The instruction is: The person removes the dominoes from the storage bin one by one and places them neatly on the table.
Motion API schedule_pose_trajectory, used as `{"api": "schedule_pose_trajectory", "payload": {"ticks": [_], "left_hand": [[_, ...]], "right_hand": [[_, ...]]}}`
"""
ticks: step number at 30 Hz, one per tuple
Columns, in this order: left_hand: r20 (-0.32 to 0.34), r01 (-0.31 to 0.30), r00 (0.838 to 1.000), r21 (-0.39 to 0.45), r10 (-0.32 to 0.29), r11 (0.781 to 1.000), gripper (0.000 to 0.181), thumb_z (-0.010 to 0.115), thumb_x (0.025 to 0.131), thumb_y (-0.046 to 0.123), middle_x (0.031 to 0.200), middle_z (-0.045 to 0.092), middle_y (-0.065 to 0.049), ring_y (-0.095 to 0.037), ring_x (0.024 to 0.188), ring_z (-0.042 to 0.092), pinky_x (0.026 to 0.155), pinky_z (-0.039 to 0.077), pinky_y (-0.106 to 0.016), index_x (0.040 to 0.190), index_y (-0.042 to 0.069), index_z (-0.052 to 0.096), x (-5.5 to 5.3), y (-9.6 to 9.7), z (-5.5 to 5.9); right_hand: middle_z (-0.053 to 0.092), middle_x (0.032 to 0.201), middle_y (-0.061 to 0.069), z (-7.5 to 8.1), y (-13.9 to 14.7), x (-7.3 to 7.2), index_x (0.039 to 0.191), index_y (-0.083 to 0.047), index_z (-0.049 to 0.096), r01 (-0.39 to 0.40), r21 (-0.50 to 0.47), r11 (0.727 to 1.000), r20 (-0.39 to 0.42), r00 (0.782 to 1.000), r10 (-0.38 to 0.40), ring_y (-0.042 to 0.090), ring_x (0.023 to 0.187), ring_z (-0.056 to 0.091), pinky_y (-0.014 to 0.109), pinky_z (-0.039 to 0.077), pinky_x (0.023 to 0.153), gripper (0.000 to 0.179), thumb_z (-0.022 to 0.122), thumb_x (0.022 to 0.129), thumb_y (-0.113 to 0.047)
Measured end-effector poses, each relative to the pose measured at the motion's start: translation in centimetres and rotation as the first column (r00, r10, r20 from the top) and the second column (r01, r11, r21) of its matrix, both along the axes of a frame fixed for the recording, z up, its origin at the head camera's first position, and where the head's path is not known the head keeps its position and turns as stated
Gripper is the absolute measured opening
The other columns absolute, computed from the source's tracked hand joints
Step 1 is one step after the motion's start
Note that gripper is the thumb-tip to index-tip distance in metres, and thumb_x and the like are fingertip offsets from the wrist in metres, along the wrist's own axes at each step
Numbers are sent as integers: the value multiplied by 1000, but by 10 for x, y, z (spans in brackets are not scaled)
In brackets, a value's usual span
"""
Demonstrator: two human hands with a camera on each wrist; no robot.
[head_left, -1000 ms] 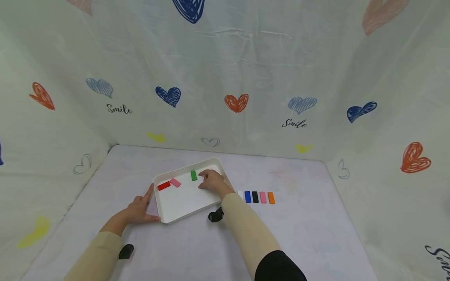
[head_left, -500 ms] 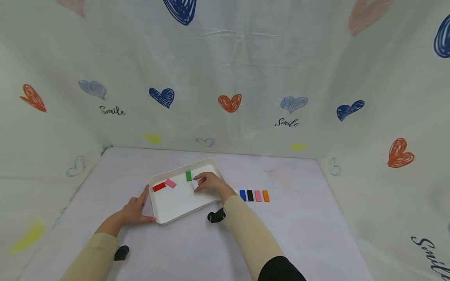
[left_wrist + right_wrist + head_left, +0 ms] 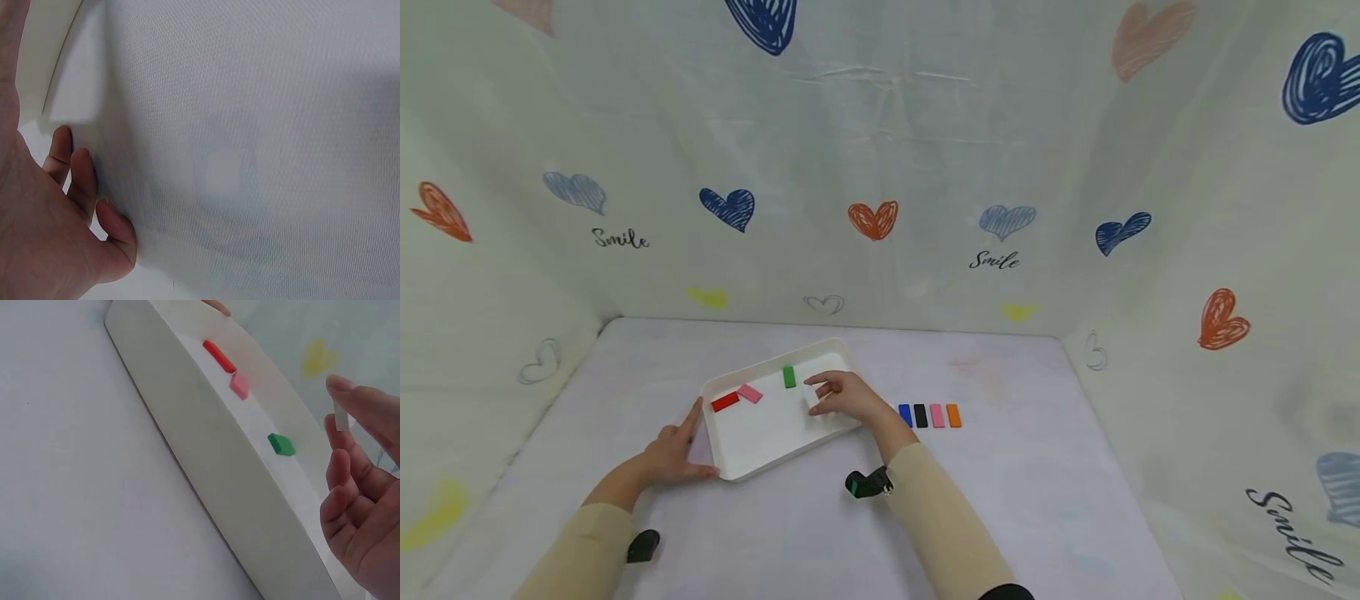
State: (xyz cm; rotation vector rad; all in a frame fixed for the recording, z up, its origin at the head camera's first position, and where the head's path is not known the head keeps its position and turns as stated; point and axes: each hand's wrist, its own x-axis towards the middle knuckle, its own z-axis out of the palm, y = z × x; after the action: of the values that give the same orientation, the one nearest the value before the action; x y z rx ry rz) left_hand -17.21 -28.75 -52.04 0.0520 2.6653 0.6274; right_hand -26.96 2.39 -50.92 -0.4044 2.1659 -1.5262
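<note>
A white tray [image 3: 767, 446] lies at an angle on the table. Inside it, a red block [image 3: 726, 402] and a pink block [image 3: 749, 392] lie near the left end, and a green block [image 3: 789, 377] lies farther right. My left hand [image 3: 670, 454] spans the tray's left end, index finger and thumb spread against its outside. In the left wrist view the other fingers bend loosely near the table. Over the tray's right part, my right hand [image 3: 850, 396] pinches a small white block [image 3: 340, 417] between thumb and index finger, clear of the tray in the right wrist view.
Right of the tray stands a row of blocks: blue [image 3: 906, 415], black [image 3: 921, 416], pink [image 3: 937, 416] and orange [image 3: 953, 415]. A white curtain [image 3: 925, 167] printed with hearts surrounds the table [image 3: 1000, 500] at the back and sides.
The head view has turned right, shifting everything leftward. My right hand keeps its pinch on the white block over the tray, and its wrist looks slightly raised. The left hand stays at the tray's end.
</note>
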Motion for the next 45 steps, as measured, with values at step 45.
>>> {"api": "schedule_pose_trajectory", "payload": {"ticks": [45], "left_hand": [[-4, 30, 1000, 12, -30, 999, 133, 81, 71, 52, 115, 37, -40, -56, 109, 39, 86, 43, -70, 149, 0, -13, 1, -1, 2]], "right_hand": [[55, 88, 5, -48, 129, 88, 119, -13, 67, 424, -37, 905, -96, 900, -426, 19, 77, 50, 22, 44, 59, 50, 86, 73, -7]]}}
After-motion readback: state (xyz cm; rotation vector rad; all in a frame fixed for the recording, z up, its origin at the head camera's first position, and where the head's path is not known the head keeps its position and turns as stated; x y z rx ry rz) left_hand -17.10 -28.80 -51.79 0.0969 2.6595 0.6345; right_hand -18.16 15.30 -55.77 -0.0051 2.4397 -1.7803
